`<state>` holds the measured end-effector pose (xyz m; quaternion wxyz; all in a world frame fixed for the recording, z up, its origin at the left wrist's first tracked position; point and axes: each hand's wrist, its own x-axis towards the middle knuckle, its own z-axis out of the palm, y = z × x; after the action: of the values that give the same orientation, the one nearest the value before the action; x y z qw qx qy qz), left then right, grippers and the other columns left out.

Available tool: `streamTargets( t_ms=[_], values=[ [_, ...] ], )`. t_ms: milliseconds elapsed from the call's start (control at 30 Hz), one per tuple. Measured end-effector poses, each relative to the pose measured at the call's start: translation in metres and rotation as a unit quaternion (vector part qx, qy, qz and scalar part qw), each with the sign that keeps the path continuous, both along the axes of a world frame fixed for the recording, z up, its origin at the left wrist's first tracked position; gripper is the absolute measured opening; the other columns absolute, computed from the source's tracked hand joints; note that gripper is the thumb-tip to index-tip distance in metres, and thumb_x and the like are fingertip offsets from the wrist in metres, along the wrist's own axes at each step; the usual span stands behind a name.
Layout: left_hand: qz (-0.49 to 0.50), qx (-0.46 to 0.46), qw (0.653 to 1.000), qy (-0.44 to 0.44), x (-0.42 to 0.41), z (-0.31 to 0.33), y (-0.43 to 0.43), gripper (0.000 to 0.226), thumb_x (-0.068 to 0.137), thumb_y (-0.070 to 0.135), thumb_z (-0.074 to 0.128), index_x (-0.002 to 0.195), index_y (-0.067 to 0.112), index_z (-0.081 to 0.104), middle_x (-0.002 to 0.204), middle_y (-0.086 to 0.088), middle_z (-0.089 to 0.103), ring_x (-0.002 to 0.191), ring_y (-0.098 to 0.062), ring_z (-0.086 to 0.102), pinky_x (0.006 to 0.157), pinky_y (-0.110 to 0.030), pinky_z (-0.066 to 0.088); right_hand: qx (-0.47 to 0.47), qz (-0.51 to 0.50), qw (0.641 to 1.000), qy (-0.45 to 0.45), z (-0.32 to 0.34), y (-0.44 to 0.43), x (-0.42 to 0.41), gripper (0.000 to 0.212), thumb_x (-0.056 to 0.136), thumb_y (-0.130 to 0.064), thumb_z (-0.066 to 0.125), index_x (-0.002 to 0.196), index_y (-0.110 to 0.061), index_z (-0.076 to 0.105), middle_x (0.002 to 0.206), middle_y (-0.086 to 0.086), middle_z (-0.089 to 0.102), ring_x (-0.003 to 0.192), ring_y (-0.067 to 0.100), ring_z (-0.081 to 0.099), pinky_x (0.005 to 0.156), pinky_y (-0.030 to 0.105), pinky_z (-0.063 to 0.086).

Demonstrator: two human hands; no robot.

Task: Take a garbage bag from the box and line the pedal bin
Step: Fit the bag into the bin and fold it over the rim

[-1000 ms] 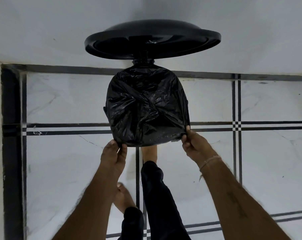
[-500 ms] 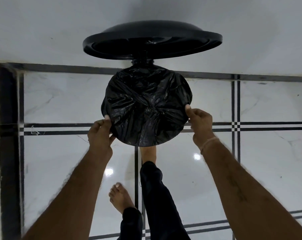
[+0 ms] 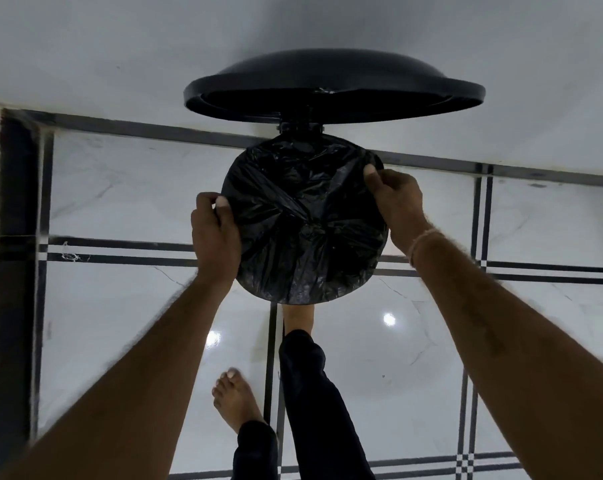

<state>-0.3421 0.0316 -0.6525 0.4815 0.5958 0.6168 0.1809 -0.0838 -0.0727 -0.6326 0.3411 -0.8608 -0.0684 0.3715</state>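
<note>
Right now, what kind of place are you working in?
Probably a room in a home, at the foot of a plain white wall. The floor is glossy marble-look tile with black stripes, and a black pedal bin stands open, bag stretched across it.

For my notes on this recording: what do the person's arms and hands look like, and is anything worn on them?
Both forearms are bare, with no sleeves, gloves or rings visible. The left hand wears nothing. The right hand has a thin pale thread bracelet around the wrist. The right forearm shows a faint dark mark, too blurred to read.
</note>
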Motion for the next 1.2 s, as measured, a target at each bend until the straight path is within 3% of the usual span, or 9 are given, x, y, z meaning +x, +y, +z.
streamTargets(
  t_ms=[100,233,300,400,600,733,900,1033,1200],
  values=[
    [-0.01,0.038,0.999,0.018,0.005,-0.005,0.003,0.032,0.11,0.03,0.032,0.105,0.004,0.049,0.098,-0.015,0.058,0.09,-0.029,0.054,0.073,-0.032,0.036,-0.047,0.003,0.999,-0.025,-0.003,0.005,-0.004,0.06,0.086,-0.066,0.06,0.113,-0.015,0.074,0.113,0.005,0.075,0.108,0.026,0.07,0.101,0.044,0.055],
    [-0.011,0.084,0.996,0.02,0.007,-0.011,0.0,0.031,0.111,0.027,0.032,0.099,0.003,0.047,0.091,-0.011,0.054,0.085,-0.029,0.051,0.071,-0.032,0.037,0.102,0.166,0.911,-0.364,0.037,-0.007,-0.085,0.034,0.103,-0.036,0.053,0.123,-0.011,0.061,0.123,0.012,0.056,0.112,0.025,0.05,0.096,0.035,0.041],
    [-0.003,0.089,0.996,0.024,0.009,-0.013,-0.001,0.032,0.112,0.028,0.032,0.097,0.004,0.047,0.089,-0.01,0.054,0.084,-0.029,0.052,0.07,-0.032,0.037,0.151,0.361,0.857,-0.335,0.029,-0.004,-0.123,0.039,0.102,-0.041,0.05,0.126,-0.015,0.065,0.129,0.01,0.059,0.117,0.027,0.052,0.096,0.038,0.04],
    [-0.003,0.092,0.996,0.017,0.007,-0.018,0.0,0.034,0.111,0.034,0.029,0.095,0.008,0.044,0.087,-0.008,0.054,0.083,-0.029,0.052,0.07,-0.038,0.043,0.002,0.475,0.83,-0.293,-0.019,0.013,-0.127,0.053,0.099,-0.059,0.035,0.14,-0.034,0.057,0.148,-0.004,0.052,0.133,0.03,0.045,0.106,0.053,0.038],
    [-0.012,0.111,0.994,0.002,0.005,-0.024,0.0,0.03,0.111,0.035,0.028,0.093,0.015,0.04,0.084,-0.006,0.053,0.079,-0.027,0.053,0.065,-0.032,0.042,-0.122,0.484,0.853,-0.15,-0.1,0.027,-0.092,0.088,0.086,-0.085,0.015,0.153,-0.036,0.044,0.161,0.003,0.041,0.148,0.038,0.035,0.123,0.047,0.026],
    [-0.006,0.119,0.993,-0.007,0.004,-0.033,-0.001,0.028,0.111,0.035,0.028,0.093,0.017,0.039,0.084,-0.007,0.054,0.077,-0.022,0.052,0.062,-0.02,0.035,-0.165,0.422,0.891,-0.021,-0.124,0.034,-0.082,0.075,0.097,-0.071,0.04,0.16,-0.03,0.033,0.171,0.004,0.023,0.158,0.029,0.02,0.127,0.04,0.012],
    [0.004,0.127,0.991,-0.032,0.006,-0.038,-0.003,0.027,0.111,0.034,0.03,0.092,0.017,0.04,0.08,-0.007,0.052,0.072,-0.015,0.047,0.061,-0.01,0.034,-0.183,0.451,0.873,0.026,-0.147,0.038,-0.088,0.064,0.102,-0.059,0.046,0.159,-0.032,0.036,0.169,0.001,0.028,0.155,0.027,0.025,0.124,0.037,0.017],
    [0.014,0.135,0.99,-0.029,0.007,-0.04,-0.003,0.027,0.111,0.033,0.031,0.091,0.017,0.04,0.079,-0.005,0.051,0.071,-0.014,0.046,0.061,-0.009,0.034,-0.201,0.406,0.891,0.042,-0.203,0.034,-0.064,0.106,0.066,-0.1,0.045,0.154,-0.043,0.04,0.166,-0.004,0.035,0.152,0.027,0.034,0.125,0.044,0.022],
    [0.007,0.127,0.992,-0.013,0.005,-0.036,-0.003,0.026,0.11,0.035,0.03,0.094,0.017,0.04,0.082,-0.006,0.054,0.073,-0.016,0.049,0.059,-0.008,0.033,-0.133,0.352,0.922,0.095,-0.114,0.043,-0.078,0.056,0.1,-0.047,0.06,0.151,-0.024,0.051,0.157,0.001,0.049,0.147,0.022,0.042,0.102,0.019,0.028]
  ],
)
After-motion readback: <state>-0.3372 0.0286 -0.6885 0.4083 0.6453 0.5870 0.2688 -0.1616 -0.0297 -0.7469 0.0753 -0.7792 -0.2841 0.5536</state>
